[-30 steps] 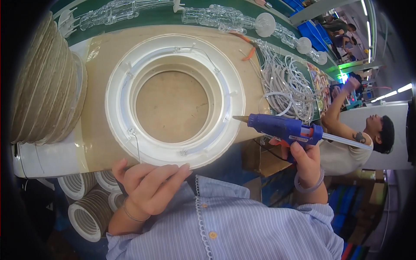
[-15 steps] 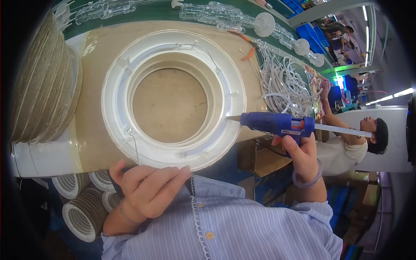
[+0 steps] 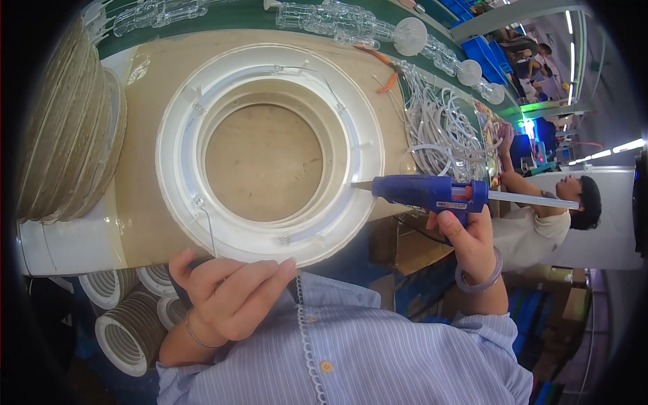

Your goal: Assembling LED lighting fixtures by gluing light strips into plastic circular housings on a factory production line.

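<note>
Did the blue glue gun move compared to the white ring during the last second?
Yes. The blue glue gun went left, its nozzle now over the white ring.

The wide round plastic ring (image 3: 270, 145) is white, lying on a tan board (image 3: 152, 101) whose same tan shows through its middle. The glue gun (image 3: 432, 192) is blue with a small orange-red patch — its tip silvery, its stick a pale translucent white. The shirt (image 3: 351, 344) is light blue with fine white stripes and pale buttons. The bangle (image 3: 480, 278) on the right wrist is a milky lilac-grey. The stacked ribbed discs (image 3: 64, 128) are khaki-brown — the bench edge (image 3: 229, 19) behind is dark green.
</note>
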`<action>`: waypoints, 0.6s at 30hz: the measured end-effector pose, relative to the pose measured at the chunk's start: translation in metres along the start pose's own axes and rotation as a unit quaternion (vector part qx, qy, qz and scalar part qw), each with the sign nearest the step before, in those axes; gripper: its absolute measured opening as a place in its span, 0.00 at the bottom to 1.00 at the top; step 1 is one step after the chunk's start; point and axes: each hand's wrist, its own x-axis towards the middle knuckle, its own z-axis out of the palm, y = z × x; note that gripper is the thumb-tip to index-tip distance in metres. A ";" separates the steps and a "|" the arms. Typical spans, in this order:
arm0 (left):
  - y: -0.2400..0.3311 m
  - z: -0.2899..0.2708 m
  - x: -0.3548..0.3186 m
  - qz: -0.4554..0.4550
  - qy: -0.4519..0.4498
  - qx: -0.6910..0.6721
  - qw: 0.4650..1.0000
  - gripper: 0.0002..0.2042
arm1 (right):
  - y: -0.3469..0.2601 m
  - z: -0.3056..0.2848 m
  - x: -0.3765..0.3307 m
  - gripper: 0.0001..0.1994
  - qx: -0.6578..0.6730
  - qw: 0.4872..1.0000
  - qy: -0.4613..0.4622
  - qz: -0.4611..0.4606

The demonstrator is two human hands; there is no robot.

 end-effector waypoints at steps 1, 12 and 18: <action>0.000 0.000 0.000 0.001 0.000 -0.001 1.000 0.10 | 0.000 0.000 0.000 0.13 0.000 1.000 0.000 0.000; -0.001 -0.001 0.001 0.004 -0.008 0.003 1.000 0.11 | -0.004 -0.007 -0.002 0.14 0.000 1.000 -0.013 0.008; -0.003 -0.002 0.002 0.009 -0.019 0.000 1.000 0.11 | -0.009 -0.008 -0.002 0.13 0.001 1.000 -0.006 0.004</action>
